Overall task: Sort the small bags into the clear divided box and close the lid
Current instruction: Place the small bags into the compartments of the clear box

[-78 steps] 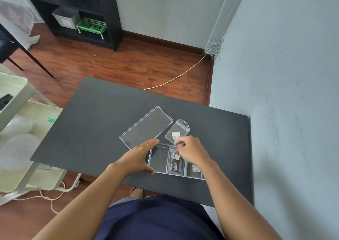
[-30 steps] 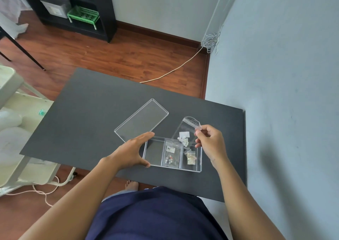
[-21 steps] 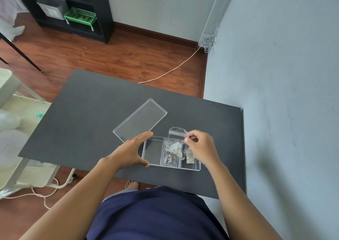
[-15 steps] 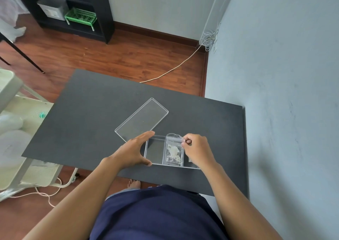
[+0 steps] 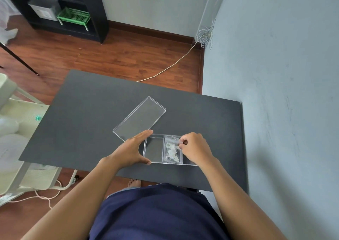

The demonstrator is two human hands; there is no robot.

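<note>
Fingers [image 5: 182,142] of my right hand [image 5: 195,148] pinched the top edge of a small bag [image 5: 172,150] lying in the middle compartment of the clear box [image 5: 153,161]; my left hand [image 5: 133,149], spread wide, braced the box's left end. I judged sorting nearly finished: the left compartment stood empty, the right one was hidden. The lid [image 5: 139,117] lay off, just behind the box, unclosed. Everything rested on a black table [image 5: 88,115] beside a grey wall [image 5: 284,74], above wooden floor [image 5: 110,56].

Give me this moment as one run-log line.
left hand: bracing box | right hand: pinching bag top, middle compartment | left compartment: empty | lid: off, on table
</note>
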